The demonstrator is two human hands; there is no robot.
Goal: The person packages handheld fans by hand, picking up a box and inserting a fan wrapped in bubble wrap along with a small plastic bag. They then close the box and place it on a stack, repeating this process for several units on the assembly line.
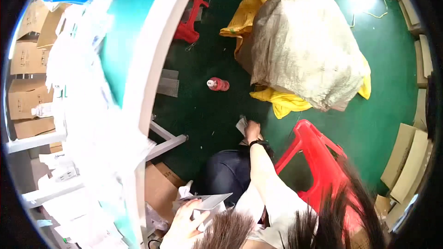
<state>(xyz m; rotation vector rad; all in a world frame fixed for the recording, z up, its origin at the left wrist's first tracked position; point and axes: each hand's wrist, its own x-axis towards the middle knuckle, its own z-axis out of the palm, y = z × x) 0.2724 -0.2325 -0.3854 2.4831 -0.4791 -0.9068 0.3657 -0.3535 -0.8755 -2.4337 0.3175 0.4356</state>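
Two pale, flat things lie at the hands: a grey-white sheet [216,200] by the left hand [187,216], low beside the white table [150,46], its long axis nearly crosswise and one corner pointing right, and a paper scrap [241,125] by the right hand [253,131], slanting up and leftward. Around them, a green floor [194,115] bears a red bottle [218,84], a red stool [318,163] and a big whitish sack [309,41]. Left fingers and thumb pinch the sheet; the right arm reaches forward, fingers hidden, so I cannot tell whether they grip.
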